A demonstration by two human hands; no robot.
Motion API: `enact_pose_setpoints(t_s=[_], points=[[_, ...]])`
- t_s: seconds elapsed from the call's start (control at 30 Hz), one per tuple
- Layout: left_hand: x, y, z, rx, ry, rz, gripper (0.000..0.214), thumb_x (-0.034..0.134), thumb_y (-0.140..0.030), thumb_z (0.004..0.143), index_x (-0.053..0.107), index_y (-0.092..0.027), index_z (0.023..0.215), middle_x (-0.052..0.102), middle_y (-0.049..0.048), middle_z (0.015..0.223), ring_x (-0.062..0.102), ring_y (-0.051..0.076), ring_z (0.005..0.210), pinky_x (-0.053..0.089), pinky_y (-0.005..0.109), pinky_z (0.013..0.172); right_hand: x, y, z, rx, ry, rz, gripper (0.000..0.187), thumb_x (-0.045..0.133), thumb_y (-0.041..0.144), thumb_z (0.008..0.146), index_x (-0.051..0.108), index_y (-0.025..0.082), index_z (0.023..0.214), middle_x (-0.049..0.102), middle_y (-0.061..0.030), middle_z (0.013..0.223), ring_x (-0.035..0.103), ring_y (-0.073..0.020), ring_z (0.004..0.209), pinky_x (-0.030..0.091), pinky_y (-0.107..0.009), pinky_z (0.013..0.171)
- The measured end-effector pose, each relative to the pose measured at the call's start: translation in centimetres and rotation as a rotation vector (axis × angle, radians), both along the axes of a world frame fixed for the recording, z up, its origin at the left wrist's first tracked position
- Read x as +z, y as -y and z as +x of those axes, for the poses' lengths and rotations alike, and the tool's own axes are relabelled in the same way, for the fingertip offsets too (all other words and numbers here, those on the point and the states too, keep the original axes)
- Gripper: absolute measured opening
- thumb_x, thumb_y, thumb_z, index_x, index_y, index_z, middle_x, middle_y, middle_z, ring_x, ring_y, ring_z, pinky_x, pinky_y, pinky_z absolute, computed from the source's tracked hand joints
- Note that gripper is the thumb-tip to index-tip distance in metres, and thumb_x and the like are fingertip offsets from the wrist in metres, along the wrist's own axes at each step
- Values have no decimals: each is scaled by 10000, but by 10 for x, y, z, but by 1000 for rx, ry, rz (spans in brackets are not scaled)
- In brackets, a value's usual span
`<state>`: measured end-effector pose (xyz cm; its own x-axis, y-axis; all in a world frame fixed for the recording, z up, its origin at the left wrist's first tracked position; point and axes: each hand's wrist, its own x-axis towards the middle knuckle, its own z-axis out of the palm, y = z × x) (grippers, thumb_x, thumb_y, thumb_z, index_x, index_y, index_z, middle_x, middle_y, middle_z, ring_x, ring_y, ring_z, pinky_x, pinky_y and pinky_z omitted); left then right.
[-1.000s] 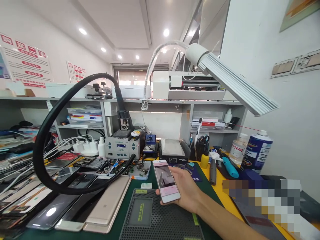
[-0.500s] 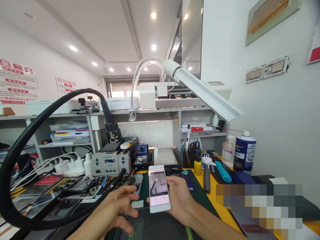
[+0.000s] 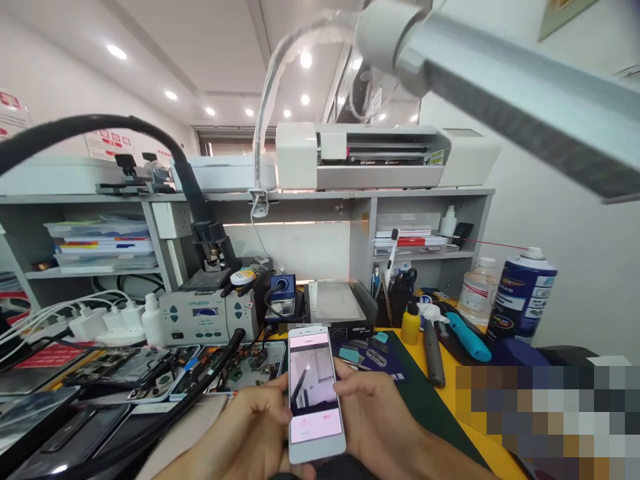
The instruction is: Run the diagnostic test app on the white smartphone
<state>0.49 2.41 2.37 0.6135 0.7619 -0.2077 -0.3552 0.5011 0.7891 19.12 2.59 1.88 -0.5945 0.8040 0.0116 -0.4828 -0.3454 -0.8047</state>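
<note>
A white smartphone (image 3: 316, 393) stands tilted up between my hands, its lit screen showing a pale picture with a dark diagonal shape and a light panel beneath. My left hand (image 3: 257, 420) grips the phone's left edge, thumb near the lower screen. On the opposite side, my right hand (image 3: 373, 407) is closed round the right edge, its thumb at the screen's border. The fingers behind the phone are mostly hidden. Below the hands lies a green mat (image 3: 430, 407), largely covered by my arms.
Phone parts (image 3: 255, 367) and several phones (image 3: 80, 433) lie on the left. A grey soldering station (image 3: 207, 320) stands behind them, its black hose arching left. To the right are a yellow bottle (image 3: 411, 325), a spray can (image 3: 523, 297) and a turquoise-handled tool (image 3: 470, 339). A lamp (image 3: 525, 100) hangs overhead.
My left hand, earlier apart from the phone with spread fingers, now holds its left edge. The phone appears larger and a little lower. The camera view has shifted closer to the shelf and lamp.
</note>
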Motion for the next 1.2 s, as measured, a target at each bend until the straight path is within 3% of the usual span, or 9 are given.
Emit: enact_pose_setpoints(t_s=[0.17,0.33,0.57,0.77,0.9,1.03,1.2], points=[[-4,-2,-7,-41,22,-30,492,547,-196,639,562,-131,1126,678,120,867,661,257,763,520,350,618,-1,4,-4,-33,148,25,610,585,138,654,574,213,1259,678,-72,1017,640,-249,824,526,-376,705],[-5,-1,-4,-14,-28,16,627,574,-85,577,551,-147,1200,673,97,928,657,247,816,540,327,577,1,7,-8,-76,264,67,747,584,46,541,550,203,1270,684,-44,988,640,-222,820,503,-306,681],[1,4,1,-38,-145,137,690,581,13,603,510,-195,1258,667,73,1001,641,194,816,459,221,491,-9,4,-8,-47,185,98,754,579,21,532,545,221,1258,668,-39,1037,632,-222,868,520,-290,684],[0,3,2,-49,-146,129,763,534,10,559,472,-180,1296,681,85,994,640,189,783,451,209,485,-5,6,-9,-33,185,118,744,551,31,532,541,203,1256,672,-36,1016,635,-198,804,486,-256,632],[-3,2,2,-30,-141,113,757,544,-19,542,493,-172,1282,682,67,872,628,188,717,448,215,477,-5,5,-9,-39,208,109,738,563,37,533,535,205,1252,686,-38,991,644,-207,800,485,-264,623],[-1,4,1,-21,-132,67,707,547,-36,585,513,-170,1278,706,101,959,641,204,787,444,214,493,-8,3,-8,-26,219,99,727,600,60,545,536,205,1255,700,-47,991,656,-236,805,524,-316,650],[-3,2,1,2,-120,37,701,572,-79,583,536,-143,1280,707,138,973,652,229,753,457,234,476,-6,4,-9,-75,261,48,689,601,82,555,573,203,1233,715,-43,976,659,-232,823,483,-291,658]])
